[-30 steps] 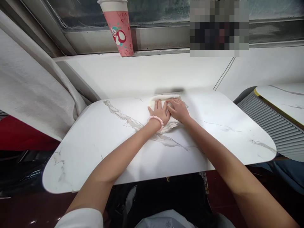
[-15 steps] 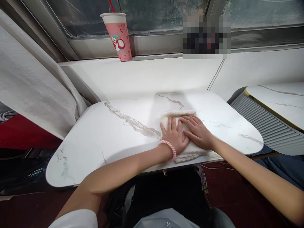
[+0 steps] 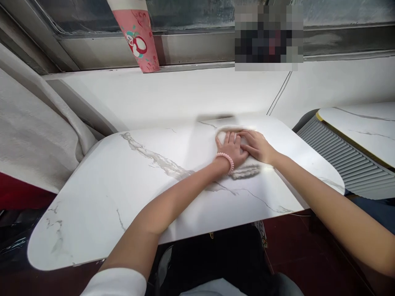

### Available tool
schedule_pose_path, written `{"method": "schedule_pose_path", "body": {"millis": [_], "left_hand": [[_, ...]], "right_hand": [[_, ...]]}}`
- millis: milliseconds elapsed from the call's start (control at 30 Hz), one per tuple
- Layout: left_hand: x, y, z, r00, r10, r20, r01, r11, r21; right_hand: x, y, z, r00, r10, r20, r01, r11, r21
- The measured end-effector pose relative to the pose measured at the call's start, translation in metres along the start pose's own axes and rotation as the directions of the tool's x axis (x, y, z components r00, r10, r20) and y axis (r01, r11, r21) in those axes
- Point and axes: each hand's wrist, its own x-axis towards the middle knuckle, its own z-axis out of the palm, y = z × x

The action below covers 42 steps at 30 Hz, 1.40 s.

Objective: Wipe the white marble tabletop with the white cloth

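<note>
- Fingers of the left hand [image 3: 233,153] were spread, palm down, over the cloth [image 3: 247,172]; those of the right hand [image 3: 256,144] lay close together, pointing leftward, with the thumb held apart. Neither hand pinched anything that could be seen. The thumbs met or nearly met; which, I could not tell.
- A white sleeve [image 3: 115,283] ended below the left elbow, nearest the eye, and a pink coiled band [image 3: 229,159] circled the left wrist.
- Below the near edge of the table [image 3: 98,189] sat a dark shape [image 3: 216,259], with dark red floor [image 3: 290,250] to its right.
- The tabletop was white with grey-brown veining, its corners rounded.
- Right of the middle, toward the back edge, the cloth lay flat on it under both hands, pale and fluffy, its near edge bunched in folds and slightly blurred.
- To the right stood a grey ribbed panel [image 3: 333,154] and a second veined tabletop [image 3: 364,123].
- At the left hung a pale curtain [image 3: 31,119].
- Behind the table rose a white wall [image 3: 169,98].
- On the sill above it stood a pink paper cup [image 3: 138,41], its top cut off by the frame, before a clouded window [image 3: 191,14].
</note>
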Motion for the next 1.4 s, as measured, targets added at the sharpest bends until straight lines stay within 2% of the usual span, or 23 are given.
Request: {"method": "schedule_pose_path", "body": {"millis": [133, 300, 433, 600, 800, 1000, 1133, 1233, 1400], "left_hand": [[0.032, -0.02, -0.003, 0.999, -0.036, -0.028, 0.036, 0.999, -0.014], [0.074, -0.028, 0.0, 0.996, -0.059, -0.072, 0.057, 0.998, -0.029], [0.095, -0.027, 0.002, 0.996, -0.039, -0.085, 0.038, 0.999, -0.015], [0.096, -0.016, 0.006, 0.99, -0.045, -0.135, 0.046, 0.999, 0.002], [0.078, 0.021, 0.017, 0.989, -0.078, -0.127, 0.079, 0.997, -0.001], [0.034, 0.064, 0.028, 0.993, -0.056, -0.105, 0.054, 0.998, -0.026], [-0.001, 0.086, 0.033, 0.997, -0.018, -0.074, 0.017, 1.0, -0.007], [-0.024, 0.102, 0.036, 0.993, 0.025, -0.113, -0.024, 1.0, 0.01], [-0.045, 0.128, 0.041, 0.989, 0.088, -0.119, -0.09, 0.996, -0.007]], "right_hand": [[0.036, 0.018, 0.014, 0.998, 0.057, -0.041, -0.057, 0.998, -0.009], [0.065, 0.039, 0.018, 0.982, 0.166, -0.091, -0.169, 0.985, -0.031], [0.072, 0.049, 0.016, 0.962, 0.243, -0.124, -0.248, 0.968, -0.032], [0.065, 0.054, 0.014, 0.956, 0.245, -0.16, -0.252, 0.968, -0.023], [0.025, 0.051, -0.005, 0.963, 0.246, -0.109, -0.252, 0.967, -0.044], [-0.035, 0.033, -0.027, 0.972, 0.218, -0.09, -0.224, 0.973, -0.055], [-0.072, 0.018, -0.038, 0.974, 0.21, -0.084, -0.214, 0.976, -0.043], [-0.099, 0.009, -0.047, 0.98, 0.193, -0.057, -0.195, 0.981, -0.022], [-0.136, 0.004, -0.062, 0.976, 0.214, -0.039, -0.214, 0.977, -0.006]]}}
